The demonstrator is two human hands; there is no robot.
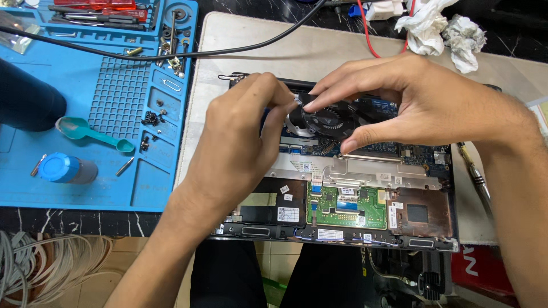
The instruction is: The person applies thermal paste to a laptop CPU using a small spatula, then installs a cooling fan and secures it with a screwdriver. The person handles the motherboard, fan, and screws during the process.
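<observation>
Black cooling fan (326, 118) pinched between left hand (242, 142) and right hand (422, 105), over opened laptop (354, 197)

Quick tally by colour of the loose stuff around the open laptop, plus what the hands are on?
Black: 1, fan, pinched by left hand and right hand
Teal: 1, spoon
Blue-capped: 1, bottle
White: 2, crumpled tissues
Red: 1, wire
Total: 6
</observation>
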